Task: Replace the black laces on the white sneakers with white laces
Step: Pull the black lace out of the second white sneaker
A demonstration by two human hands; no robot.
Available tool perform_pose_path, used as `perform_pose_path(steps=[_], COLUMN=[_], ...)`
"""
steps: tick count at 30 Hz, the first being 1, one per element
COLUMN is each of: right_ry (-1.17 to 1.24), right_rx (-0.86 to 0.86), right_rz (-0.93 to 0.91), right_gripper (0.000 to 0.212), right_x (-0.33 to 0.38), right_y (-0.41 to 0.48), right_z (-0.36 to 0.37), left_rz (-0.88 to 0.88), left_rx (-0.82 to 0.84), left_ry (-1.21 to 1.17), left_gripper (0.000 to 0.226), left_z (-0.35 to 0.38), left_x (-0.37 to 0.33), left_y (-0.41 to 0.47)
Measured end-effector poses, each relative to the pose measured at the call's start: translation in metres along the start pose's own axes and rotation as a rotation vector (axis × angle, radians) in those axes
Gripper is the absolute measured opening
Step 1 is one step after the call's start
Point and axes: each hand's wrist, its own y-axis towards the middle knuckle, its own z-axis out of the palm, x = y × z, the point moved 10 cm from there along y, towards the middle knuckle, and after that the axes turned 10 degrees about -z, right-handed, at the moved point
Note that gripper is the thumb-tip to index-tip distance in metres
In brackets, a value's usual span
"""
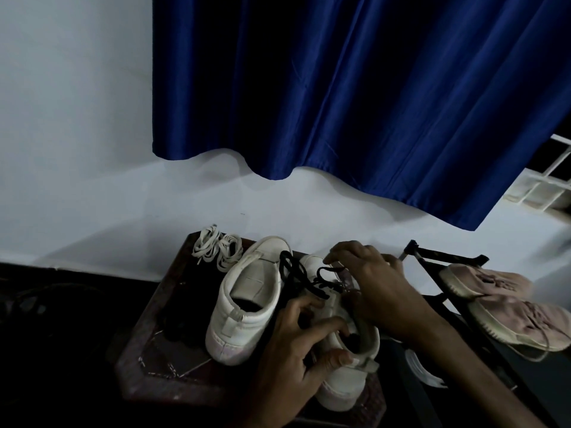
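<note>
Two white sneakers stand on a dark wooden stool (pixel 160 359). The left sneaker (pixel 247 301) has no lace in view. My left hand (pixel 296 344) grips the heel collar of the right sneaker (pixel 346 378). My right hand (pixel 367 285) lies over that shoe's tongue, its fingertips pinching the black lace (pixel 312 282), which loops loosely out of the eyelets. Two bundles of white laces (pixel 216 250) lie at the stool's far left corner. A dark heap (pixel 182 322) on the stool beside the left sneaker may be another black lace.
A black rack (pixel 448 264) on the right carries a pair of pink sneakers (pixel 506 307). Behind hang a blue curtain (pixel 355 88) and a white wall (pixel 77 118). The floor around the stool is dark.
</note>
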Motion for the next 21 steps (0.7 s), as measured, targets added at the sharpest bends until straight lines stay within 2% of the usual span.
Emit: perform_pose_path(steps=[2,6,9,16,21], right_ry=[-0.005,-0.003,-0.008,-0.059,-0.052], right_rx=[-0.037,0.003,-0.006,0.112,0.271], right_rz=[-0.031,-0.039,-0.016,-0.09,-0.074], right_gripper=[0.056,0.029,0.019,0.004,0.005], right_x=[0.002,0.001,-0.002,0.0,-0.031], right_y=[-0.001,0.0,-0.001,-0.011,-0.038], right_z=[-0.002,0.007,0.007,0.002,-0.029], left_rz=[-0.008,-0.019,-0.033,-0.033,-0.038], left_rx=[0.003,0.003,0.018,0.011,-0.003], left_ry=[-0.004,-0.021,-0.019,0.03,0.018], left_gripper=[0.031,0.035,0.035,0.031,0.028], left_z=[0.0,-0.001,-0.001,-0.002,-0.004], left_x=[0.001,0.002,0.002,-0.002,-0.004], left_y=[0.002,0.003,0.003,0.001,0.0])
